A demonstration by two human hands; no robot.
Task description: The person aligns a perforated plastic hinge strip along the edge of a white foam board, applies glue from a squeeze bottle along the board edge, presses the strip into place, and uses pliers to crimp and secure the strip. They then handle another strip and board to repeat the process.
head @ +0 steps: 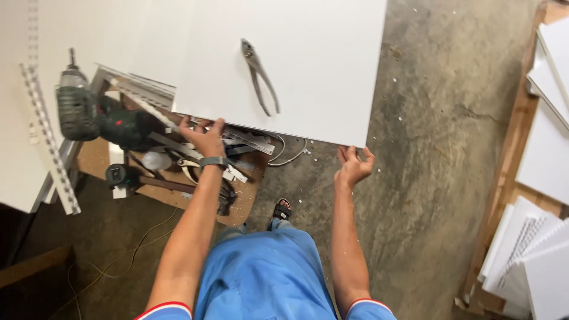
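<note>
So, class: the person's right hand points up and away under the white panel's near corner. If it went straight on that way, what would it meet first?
The right hand already touches the near edge of the white panel, so it would press into that panel's underside at once. The pliers lie on top, out of its line.

I am in a workshop: bare concrete floor [432, 118], a cordless drill [80, 109] at my left, pliers [259, 74] on a white panel [308, 59], stacked boards [533, 261] at right.
</note>
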